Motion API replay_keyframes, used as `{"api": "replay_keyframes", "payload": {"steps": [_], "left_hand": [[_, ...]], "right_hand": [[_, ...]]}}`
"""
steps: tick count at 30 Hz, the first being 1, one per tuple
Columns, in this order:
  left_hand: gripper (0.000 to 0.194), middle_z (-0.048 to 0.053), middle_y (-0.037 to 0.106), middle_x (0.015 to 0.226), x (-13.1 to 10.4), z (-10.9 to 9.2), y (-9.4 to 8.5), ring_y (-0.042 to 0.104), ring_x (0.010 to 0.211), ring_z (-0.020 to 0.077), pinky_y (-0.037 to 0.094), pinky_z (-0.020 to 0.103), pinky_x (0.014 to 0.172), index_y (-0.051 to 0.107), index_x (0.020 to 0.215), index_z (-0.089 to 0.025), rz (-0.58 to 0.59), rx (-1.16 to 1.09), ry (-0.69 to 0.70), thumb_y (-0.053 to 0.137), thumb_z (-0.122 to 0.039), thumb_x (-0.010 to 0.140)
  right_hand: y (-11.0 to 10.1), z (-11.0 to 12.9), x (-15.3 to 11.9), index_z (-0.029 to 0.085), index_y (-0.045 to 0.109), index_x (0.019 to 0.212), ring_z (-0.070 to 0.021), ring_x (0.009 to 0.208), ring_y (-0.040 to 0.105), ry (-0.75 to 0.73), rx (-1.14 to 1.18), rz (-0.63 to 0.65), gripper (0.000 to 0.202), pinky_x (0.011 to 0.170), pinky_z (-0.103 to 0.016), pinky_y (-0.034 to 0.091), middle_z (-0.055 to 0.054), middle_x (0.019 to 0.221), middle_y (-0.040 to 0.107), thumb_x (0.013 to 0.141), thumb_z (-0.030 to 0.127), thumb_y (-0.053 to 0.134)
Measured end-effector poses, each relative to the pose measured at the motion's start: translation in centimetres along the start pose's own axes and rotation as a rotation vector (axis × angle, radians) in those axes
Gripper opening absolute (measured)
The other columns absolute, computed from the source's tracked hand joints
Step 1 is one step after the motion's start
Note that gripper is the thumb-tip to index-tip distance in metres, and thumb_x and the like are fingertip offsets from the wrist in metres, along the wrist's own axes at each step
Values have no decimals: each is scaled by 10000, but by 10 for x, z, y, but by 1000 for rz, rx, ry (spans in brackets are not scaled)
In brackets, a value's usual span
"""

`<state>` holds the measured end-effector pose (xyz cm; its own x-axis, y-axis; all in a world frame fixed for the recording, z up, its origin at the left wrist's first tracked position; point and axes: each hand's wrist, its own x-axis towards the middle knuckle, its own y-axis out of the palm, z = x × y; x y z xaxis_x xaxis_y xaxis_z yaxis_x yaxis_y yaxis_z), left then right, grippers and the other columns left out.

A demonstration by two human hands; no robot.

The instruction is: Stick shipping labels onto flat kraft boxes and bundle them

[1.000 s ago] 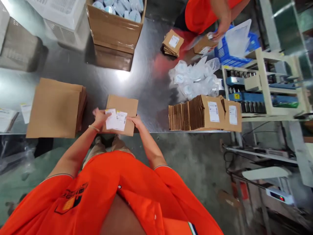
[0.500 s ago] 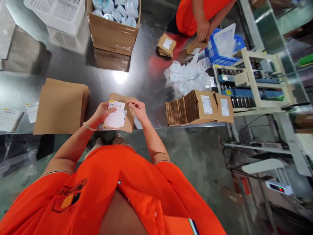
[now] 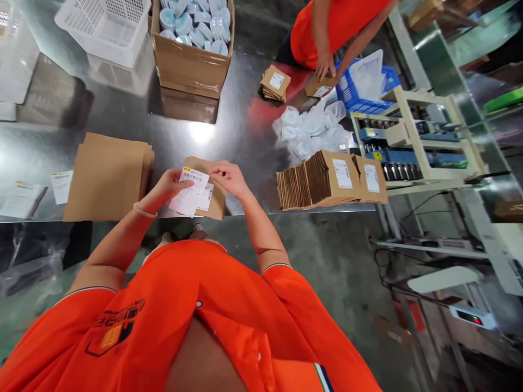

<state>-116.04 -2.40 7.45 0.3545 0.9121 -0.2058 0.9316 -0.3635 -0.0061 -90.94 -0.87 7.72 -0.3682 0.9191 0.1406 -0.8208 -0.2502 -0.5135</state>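
My left hand [image 3: 172,185] holds a white printed shipping label [image 3: 188,197] by its left side, thumb across its face. The thumb and fingers of my right hand [image 3: 229,178] are pinched together at the label's upper right corner. Beneath lies a flat brown cardboard piece [image 3: 217,202] at the table's front edge, with another white label [image 3: 205,198] on it, partly covered by the held one. Left of my hands is a stack of plain flat cardboard [image 3: 107,177]. Further left are a loose label [image 3: 62,186] and a stack of labels [image 3: 21,198].
A row of labelled folded cartons [image 3: 314,179] stands at the right. Behind it are clear plastic bags [image 3: 312,130], a blue basket [image 3: 351,90] and a rack [image 3: 414,144]. An open carton of round tubs [image 3: 192,65] and a white basket [image 3: 122,51] stand behind. A co-worker's hand [image 3: 324,64] touches a box.
The held label has tilted and shifted left over the cardboard, uncovering more of the label underneath. My right fingertips have moved slightly left to its corner. The view has shifted a little.
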Motion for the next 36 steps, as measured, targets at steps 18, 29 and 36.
{"api": "replay_keyframes", "payload": {"steps": [18, 29, 36], "left_hand": [[112, 14, 830, 943, 22, 12, 13, 743, 872, 210, 238, 618, 1364, 802, 956, -258, -21, 658, 590, 735, -334, 1003], [264, 72, 786, 956, 31, 5, 15, 710, 852, 202, 564, 330, 795, 748, 803, -209, 122, 514, 623, 678, -379, 993], [202, -3, 646, 703, 44, 33, 30, 574, 655, 159, 477, 286, 644, 634, 831, -214, 53, 391, 328, 684, -384, 928]], "right_hand": [[14, 5, -5, 169, 711, 706, -118, 662, 527, 364, 637, 132, 233, 667, -255, 411, 20, 668, 656, 693, 378, 813], [22, -10, -11, 192, 686, 697, -113, 606, 461, 592, 707, 165, 171, 578, -234, 353, 29, 618, 603, 701, 344, 765], [27, -17, -22, 196, 748, 899, -157, 795, 604, 439, 338, -175, 201, 751, -258, 465, 4, 846, 736, 865, 393, 724]]}}
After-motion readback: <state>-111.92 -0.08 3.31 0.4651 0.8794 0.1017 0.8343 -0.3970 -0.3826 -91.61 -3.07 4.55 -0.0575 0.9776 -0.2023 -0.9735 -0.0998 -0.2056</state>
